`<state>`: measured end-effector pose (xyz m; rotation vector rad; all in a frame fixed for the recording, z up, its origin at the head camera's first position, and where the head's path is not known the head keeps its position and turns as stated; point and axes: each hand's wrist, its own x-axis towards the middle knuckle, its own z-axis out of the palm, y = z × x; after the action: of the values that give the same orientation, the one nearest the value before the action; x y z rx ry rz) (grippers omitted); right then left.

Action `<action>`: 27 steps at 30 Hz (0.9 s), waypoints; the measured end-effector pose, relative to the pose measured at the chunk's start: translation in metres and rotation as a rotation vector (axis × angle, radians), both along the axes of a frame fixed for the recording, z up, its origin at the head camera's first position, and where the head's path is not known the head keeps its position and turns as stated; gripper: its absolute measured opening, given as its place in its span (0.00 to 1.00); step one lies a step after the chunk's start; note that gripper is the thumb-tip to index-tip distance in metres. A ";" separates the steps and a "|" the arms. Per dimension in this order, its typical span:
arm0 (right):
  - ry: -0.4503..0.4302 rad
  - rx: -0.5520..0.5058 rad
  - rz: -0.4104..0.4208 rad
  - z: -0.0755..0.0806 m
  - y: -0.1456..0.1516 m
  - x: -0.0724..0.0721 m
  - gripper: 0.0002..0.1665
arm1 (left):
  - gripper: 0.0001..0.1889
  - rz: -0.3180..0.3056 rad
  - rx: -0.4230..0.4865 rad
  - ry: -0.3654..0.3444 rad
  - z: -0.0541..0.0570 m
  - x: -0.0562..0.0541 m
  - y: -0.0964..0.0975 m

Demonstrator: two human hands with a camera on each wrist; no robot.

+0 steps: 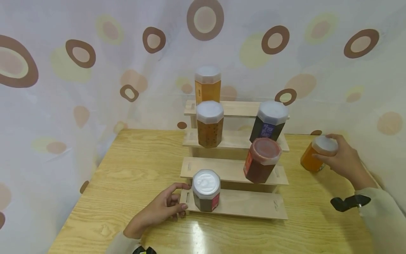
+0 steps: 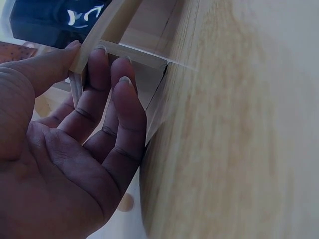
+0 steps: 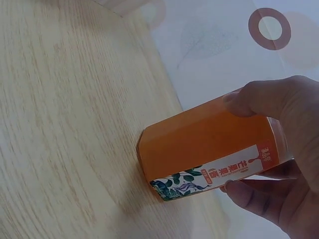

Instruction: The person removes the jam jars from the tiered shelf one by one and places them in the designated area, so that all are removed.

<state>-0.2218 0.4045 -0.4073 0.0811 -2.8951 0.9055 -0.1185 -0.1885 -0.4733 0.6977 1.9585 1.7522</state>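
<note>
At the right of the stepped wooden rack point(image 1: 241, 204), my right hand point(image 1: 345, 158) grips an orange jam jar point(image 1: 312, 158) near its white lid. The jar point(image 3: 209, 144) is tilted in the right wrist view, with a white label along its side; its base is at or just above the table, I cannot tell which. My left hand point(image 1: 161, 208) pinches the left end of the rack's lowest board, thumb on one face and curled fingers point(image 2: 127, 104) on the other. Beside that hand, a dark jar with a white lid point(image 1: 206, 190) stands on this board.
Higher on the rack stand a red-brown jar point(image 1: 261, 162), a dark jar with a purple label point(image 1: 269, 121), a speckled brown jar point(image 1: 210, 125) and a yellow-orange jar point(image 1: 207, 86). The wooden table point(image 1: 136, 158) meets a spotted cloth backdrop point(image 1: 177, 70) behind and at both sides.
</note>
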 end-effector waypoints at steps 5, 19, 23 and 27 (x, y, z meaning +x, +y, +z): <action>-0.002 -0.020 -0.003 -0.002 0.000 0.001 0.52 | 0.28 -0.004 0.004 0.003 -0.001 0.000 0.000; -0.093 -0.041 0.074 0.020 0.006 -0.004 0.50 | 0.28 0.003 0.001 -0.012 0.000 -0.001 -0.001; -0.094 -0.050 0.055 0.036 0.003 -0.004 0.50 | 0.28 0.004 -0.001 -0.020 0.000 -0.001 -0.001; -0.088 -0.045 0.035 0.048 0.002 -0.006 0.50 | 0.28 0.005 -0.005 -0.020 -0.001 -0.001 0.000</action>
<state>-0.2274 0.4069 -0.3588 0.0904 -2.9600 1.0046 -0.1190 -0.1890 -0.4744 0.6711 1.9525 1.7498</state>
